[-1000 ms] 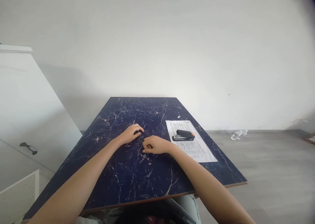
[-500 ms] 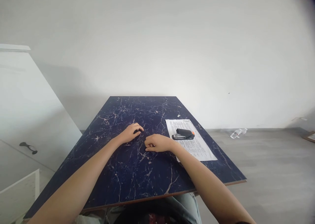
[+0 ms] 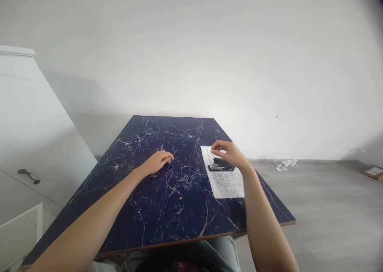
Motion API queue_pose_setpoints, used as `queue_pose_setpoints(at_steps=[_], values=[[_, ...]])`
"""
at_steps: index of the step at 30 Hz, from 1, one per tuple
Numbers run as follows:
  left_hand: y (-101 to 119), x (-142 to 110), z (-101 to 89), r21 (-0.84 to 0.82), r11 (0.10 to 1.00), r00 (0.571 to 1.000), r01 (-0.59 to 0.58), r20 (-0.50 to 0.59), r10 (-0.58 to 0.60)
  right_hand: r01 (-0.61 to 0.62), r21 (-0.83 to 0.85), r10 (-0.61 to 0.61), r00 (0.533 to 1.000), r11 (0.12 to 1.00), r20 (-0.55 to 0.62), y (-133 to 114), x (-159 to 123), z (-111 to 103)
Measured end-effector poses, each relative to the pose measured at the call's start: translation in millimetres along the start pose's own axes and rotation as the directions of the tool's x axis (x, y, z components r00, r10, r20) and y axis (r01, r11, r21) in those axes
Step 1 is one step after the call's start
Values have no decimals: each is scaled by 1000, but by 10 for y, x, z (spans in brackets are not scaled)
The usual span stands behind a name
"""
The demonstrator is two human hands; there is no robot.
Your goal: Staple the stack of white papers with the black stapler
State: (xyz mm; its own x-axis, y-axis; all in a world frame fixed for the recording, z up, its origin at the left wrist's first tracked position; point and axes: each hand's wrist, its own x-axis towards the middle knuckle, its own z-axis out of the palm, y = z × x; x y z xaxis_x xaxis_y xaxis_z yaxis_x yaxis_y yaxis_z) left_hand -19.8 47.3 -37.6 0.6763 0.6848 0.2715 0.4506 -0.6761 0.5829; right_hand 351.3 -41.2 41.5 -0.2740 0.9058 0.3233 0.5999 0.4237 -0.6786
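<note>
Near the middle of the dark blue marbled table, my left hand rests with its fingers curled in against the thumb. Whatever might be between those fingertips is hidden. My right hand is over the black stapler, fingers bent and apart from the thumb, with nothing visible in them. The stapler lies on a printed sheet of paper at the table's right side. My right hand and wrist hide the stapler's right end and parts of the sheet.
A white cabinet with a dark handle stands at the left. Behind the table is a pale wall. On the grey floor at the right lie a clear plastic bottle and a cardboard box.
My right hand has moved from the table's middle to the right, over the stapler, and its fingers have loosened. My left hand stays in place, its fingers drawn closer together.
</note>
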Motion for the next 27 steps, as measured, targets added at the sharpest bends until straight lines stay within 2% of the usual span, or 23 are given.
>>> queue_pose_setpoints(at_steps=[3,5,7,10,12,14,15,16,18,19,22,23,25,27], values=[[201,-45,-40,-102,995,995,-11,-103,1,-209,-180,217,976,961,24,338,-222,-224],[406,-68,-2,-109,989,983,-98,-164,79,-294,-245,313,949,924,42,521,-355,-291],[661,-94,134,-102,967,961,-234,-173,214,-311,-289,355,928,905,113,631,-444,-316],[1085,-190,539,-116,878,886,-464,-78,458,-288,-335,358,918,897,170,663,-472,-299],[1349,-309,903,-118,814,814,-568,64,577,-291,-346,356,924,892,142,618,-429,-243],[1558,-448,1282,-130,768,730,-627,248,637,-290,-337,347,930,896,120,528,-351,-121],[1636,-516,1457,-157,755,672,-636,368,643,-277,-321,330,935,906,126,465,-303,-25],[1695,-578,1616,-207,737,575,-643,506,643,-254,-298,305,942,920,141,388,-250,95],[1758,-679,1867,-237,740,492,-629,615,616,-192,-234,238,953,953,187,198,-133,410],[1765,-718,1956,-222,770,452,-598,700,553,-155,-197,196,958,968,209,87,-69,597],[1719,-803,2114,-136,856,437,-499,814,384,-54,-159,82,980,986,180,-276,152,1198],[1687,-822,2145,-128,868,435,-479,825,361,-25,-170,55,983,985,177,-396,238,1389],[1614,-851,2201,-179,868,422,-463,817,393,62,-171,-22,973,983,229,-624,428,1727],[1539,-867,2261,-263,840,445,-474,752,486,120,-144,-75,956,982,285,-826,627,1998]])
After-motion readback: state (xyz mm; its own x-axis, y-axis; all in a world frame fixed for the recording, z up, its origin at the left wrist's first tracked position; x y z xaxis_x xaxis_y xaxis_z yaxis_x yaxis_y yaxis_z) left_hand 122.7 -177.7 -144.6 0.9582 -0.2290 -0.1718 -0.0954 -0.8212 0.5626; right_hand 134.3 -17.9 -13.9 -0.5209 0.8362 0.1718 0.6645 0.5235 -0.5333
